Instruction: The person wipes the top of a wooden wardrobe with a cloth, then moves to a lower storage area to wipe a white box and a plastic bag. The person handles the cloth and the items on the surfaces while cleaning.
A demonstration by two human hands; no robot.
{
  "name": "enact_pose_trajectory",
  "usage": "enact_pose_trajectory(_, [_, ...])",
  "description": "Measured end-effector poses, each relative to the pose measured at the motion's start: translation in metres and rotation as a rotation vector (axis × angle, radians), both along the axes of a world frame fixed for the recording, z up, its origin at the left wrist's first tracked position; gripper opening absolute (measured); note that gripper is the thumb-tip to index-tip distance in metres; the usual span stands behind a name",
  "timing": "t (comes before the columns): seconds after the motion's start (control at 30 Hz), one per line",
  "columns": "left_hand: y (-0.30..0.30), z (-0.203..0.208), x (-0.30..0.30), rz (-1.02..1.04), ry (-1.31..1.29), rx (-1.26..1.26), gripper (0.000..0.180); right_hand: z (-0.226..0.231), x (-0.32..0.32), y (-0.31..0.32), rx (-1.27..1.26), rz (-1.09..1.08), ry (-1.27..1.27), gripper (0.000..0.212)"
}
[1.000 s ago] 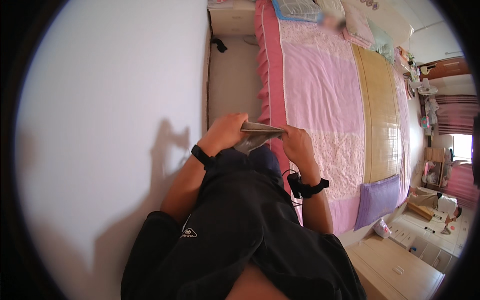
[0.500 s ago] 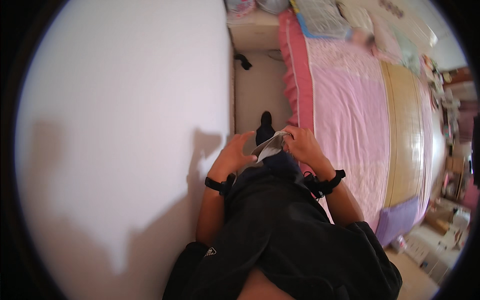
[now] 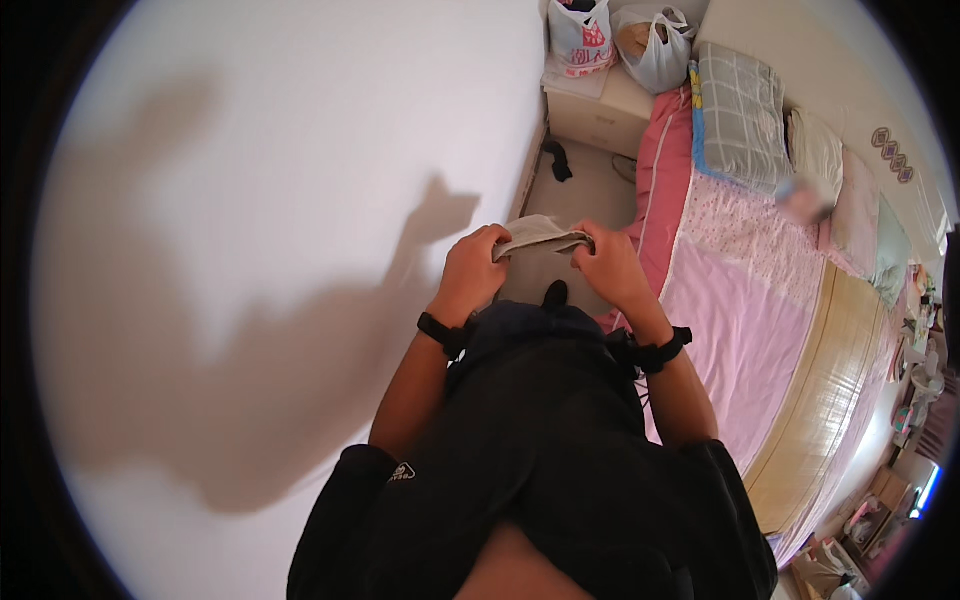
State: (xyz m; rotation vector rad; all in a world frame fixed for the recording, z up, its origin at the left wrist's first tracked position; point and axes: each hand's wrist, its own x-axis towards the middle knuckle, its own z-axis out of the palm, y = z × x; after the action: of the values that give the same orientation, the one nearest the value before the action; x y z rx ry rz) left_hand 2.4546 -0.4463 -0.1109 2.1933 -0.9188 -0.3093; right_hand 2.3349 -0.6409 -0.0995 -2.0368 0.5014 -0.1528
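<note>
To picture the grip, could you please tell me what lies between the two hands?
In the head view, a pale cloth spans from the left hand to the right hand.

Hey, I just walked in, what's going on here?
A person in a black top stands in the gap between a white wall and a bed. They hold a pale cloth in the air, the left hand gripping one end and the right hand the other. Past it, a dark item lies on the floor, and two plastic bags sit on a cabinet.
</note>
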Motion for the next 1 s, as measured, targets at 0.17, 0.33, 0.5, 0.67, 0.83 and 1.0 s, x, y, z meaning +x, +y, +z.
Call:
enact_pose_trajectory(0.17, [-0.068, 0.021, 0.03, 0.041, 0.198, 0.035, 0.02, -0.009, 0.01, -0.063, -0.085, -0.147, 0.028, 0.027])
enact_pose_trajectory(0.33, [-0.132, 0.002, 0.068, -0.081, 0.224, -0.071, 0.021, -0.011, 0.017, -0.115, 0.033, -0.375, 0.044, 0.018])
enact_pose_trajectory(0.5, [-0.217, -0.028, 0.107, -0.19, 0.414, -0.12, 0.014, -0.031, 0.021, -0.181, -0.006, -0.454, 0.104, 0.018])
enact_pose_trajectory(0.67, [-0.308, -0.036, 0.145, -0.419, 0.454, -0.007, 0.015, -0.023, 0.027, -0.242, 0.081, -0.549, 0.17, 0.017])
enact_pose_trajectory(0.83, [-0.361, -0.034, 0.164, -0.436, 0.363, 0.16, 0.006, -0.042, 0.044, -0.292, 0.037, -0.438, 0.197, 0.016])
enact_pose_trajectory(1.0, [-0.381, -0.055, 0.186, -0.409, 0.165, 0.199, 0.006, -0.063, 0.078, -0.335, 0.053, -0.315, 0.25, 0.016])
